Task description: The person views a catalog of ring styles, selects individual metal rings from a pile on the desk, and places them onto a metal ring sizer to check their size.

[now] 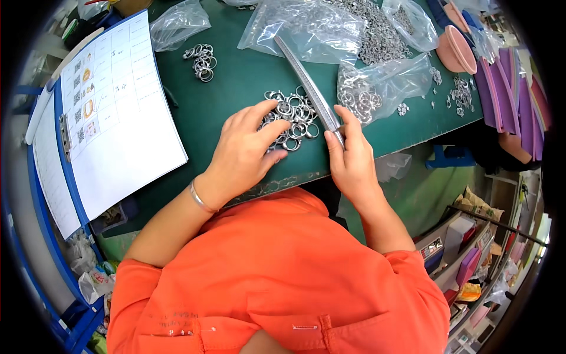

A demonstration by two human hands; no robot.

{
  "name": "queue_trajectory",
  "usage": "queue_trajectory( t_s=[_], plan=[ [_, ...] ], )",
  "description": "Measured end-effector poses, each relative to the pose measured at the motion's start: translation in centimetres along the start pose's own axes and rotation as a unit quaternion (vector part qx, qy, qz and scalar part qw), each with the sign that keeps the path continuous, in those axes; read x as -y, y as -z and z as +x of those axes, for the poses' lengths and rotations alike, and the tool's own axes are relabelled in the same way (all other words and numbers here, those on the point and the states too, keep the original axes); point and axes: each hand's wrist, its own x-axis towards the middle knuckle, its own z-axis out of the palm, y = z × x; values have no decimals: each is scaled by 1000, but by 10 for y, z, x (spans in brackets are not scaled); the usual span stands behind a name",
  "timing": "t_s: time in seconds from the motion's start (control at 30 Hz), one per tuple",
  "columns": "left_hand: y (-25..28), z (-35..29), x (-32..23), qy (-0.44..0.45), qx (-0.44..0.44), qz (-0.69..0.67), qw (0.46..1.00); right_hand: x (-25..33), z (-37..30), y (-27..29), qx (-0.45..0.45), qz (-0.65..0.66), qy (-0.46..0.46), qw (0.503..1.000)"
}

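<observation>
A loose pile of silver rings [299, 112] lies on the green table in front of me. My left hand [244, 138] reaches over the pile's left side, its fingers apart and curved, the fingertips at the rings. I see no ring held in it. My right hand [352, 150] grips the lower end of a tapered metal ring mandrel [303, 76], which slants up and to the left past the pile's right edge. No ring shows on the mandrel's visible length. Beside my right hand sits a clear plastic bag of rings [361, 100].
A smaller ring cluster [203, 61] lies farther left, near a blue clipboard with printed sheets [127, 112]. Clear bags [300, 26] and a heap of small metal pieces [380, 38] cover the far side. A pink bowl [457, 50] and purple foam pieces [501, 94] stand right.
</observation>
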Motion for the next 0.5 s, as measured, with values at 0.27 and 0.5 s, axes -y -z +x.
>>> queue_trajectory(
  t_s=[0.27, 0.5],
  plan=[
    [2, -7, 16, 106, -115, -101, 983, -12, 3, -6, -59, -66, 99, 991],
    [11, -22, 15, 97, -51, -64, 992, 0, 2, -15, -62, -222, 136, 964]
  ],
)
